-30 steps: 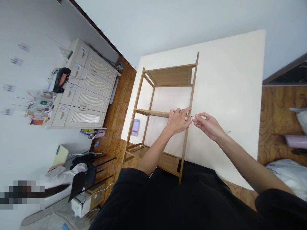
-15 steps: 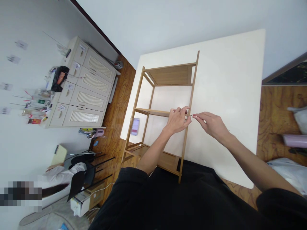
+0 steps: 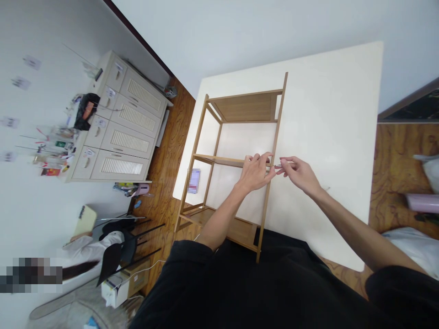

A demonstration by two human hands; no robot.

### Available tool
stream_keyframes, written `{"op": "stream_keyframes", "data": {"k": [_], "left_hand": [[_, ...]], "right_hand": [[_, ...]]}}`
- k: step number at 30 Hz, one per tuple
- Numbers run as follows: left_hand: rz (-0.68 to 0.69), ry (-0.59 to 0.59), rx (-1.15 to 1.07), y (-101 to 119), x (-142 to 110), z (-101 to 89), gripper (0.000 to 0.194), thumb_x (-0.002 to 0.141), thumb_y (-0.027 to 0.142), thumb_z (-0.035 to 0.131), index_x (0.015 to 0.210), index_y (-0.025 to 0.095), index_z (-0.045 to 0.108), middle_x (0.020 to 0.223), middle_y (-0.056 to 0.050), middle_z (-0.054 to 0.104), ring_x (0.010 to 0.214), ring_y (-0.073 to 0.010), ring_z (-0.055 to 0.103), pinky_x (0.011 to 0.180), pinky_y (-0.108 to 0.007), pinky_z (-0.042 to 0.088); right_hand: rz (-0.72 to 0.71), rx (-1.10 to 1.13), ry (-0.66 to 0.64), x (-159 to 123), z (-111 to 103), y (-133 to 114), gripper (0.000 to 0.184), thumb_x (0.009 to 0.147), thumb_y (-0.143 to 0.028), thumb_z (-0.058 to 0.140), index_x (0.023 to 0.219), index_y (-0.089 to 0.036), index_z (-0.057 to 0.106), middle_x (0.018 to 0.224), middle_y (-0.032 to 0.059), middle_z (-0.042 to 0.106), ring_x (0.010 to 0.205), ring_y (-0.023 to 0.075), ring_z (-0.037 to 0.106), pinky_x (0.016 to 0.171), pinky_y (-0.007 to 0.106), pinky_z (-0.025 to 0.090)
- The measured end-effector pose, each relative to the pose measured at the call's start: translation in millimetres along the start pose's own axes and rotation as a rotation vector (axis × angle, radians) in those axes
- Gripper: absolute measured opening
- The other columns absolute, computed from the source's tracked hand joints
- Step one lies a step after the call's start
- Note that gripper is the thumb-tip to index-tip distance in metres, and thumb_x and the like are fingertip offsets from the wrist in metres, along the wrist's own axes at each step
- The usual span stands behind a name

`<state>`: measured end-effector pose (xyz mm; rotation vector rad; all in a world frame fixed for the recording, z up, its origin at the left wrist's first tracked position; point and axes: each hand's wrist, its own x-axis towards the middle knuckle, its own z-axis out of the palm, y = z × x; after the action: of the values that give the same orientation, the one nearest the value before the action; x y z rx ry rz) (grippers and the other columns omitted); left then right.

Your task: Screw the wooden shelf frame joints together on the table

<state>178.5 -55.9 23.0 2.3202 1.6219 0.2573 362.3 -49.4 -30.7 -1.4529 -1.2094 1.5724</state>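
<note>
A wooden shelf unit point(image 3: 245, 162) lies on its side on the white table point(image 3: 329, 114), its middle board near my hands. My left hand point(image 3: 255, 171) is closed around the right-hand post where the middle board meets it, thumb and fingers on either side. Just right of that joint, my right hand point(image 3: 300, 176) pinches a small, thin, dark piece between its fingertips, held against or close to the post's outer face. It is too small to name. A phone point(image 3: 194, 181) with a lit screen lies on the table behind the shelf's left post.
A white cabinet point(image 3: 116, 121) with cluttered items on top stands at the left. Below it, a person in a white top point(image 3: 82, 246) sits by a black chair point(image 3: 113, 260). White plastic bags point(image 3: 414, 249) and a pink roll point(image 3: 423, 202) lie on the wooden floor at the right.
My right hand's fingers have shifted and curled differently around the small piece, with the hand slightly further right. My left hand stays on the post. The person at the left has moved slightly.
</note>
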Motion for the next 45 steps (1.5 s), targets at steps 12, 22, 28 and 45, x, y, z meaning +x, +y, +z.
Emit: {"op": "stream_keyframes", "data": {"k": [12,22,28,45], "left_hand": [[0.031,0.029,0.0,-3.2,0.1,4.7,0.039,0.098,0.036,0.048,0.132,0.017,0.046,0.11,-0.006,0.072,0.11,-0.0214,0.06,0.096,-0.04,0.033],[0.048,0.016,0.08,-3.0,0.3,5.0,0.037,0.102,0.038,0.043,0.133,0.02,0.049,0.116,-0.008,0.071,0.109,-0.0236,0.059,0.093,-0.041,0.034],[0.052,0.035,0.071,-2.9,0.2,5.2,0.034,0.101,0.036,0.045,0.132,0.02,0.05,0.113,-0.007,0.071,0.107,-0.0228,0.059,0.093,-0.041,0.035],[0.052,0.056,0.026,-3.2,0.2,4.0,0.032,0.099,0.037,0.049,0.126,0.02,0.05,0.107,-0.005,0.072,0.105,-0.0219,0.06,0.093,-0.041,0.034]], "right_hand": [[-0.339,-0.55,-0.148,-0.2,-8.6,3.8,0.06,0.1,-0.064,0.037,0.071,-0.02,0.066,0.072,0.0097,0.068,0.068,0.022,0.064,0.07,0.036,0.051],[0.5,0.565,-0.279,-9.9,8.9,-30.2,0.038,0.076,-0.047,0.082,0.067,-0.018,0.059,0.053,-0.0052,0.048,0.043,0.0038,0.034,0.039,0.018,0.027],[0.134,0.367,-0.003,-21.0,7.7,-29.5,0.039,0.075,-0.053,0.082,0.083,-0.02,0.064,0.075,0.0028,0.07,0.064,0.0125,0.065,0.056,0.023,0.049],[-0.783,-0.809,-0.05,-17.2,-22.2,-19.9,0.03,0.102,-0.04,0.05,0.106,-0.022,0.074,0.1,0.0091,0.078,0.085,0.022,0.073,0.08,0.034,0.058]]}}
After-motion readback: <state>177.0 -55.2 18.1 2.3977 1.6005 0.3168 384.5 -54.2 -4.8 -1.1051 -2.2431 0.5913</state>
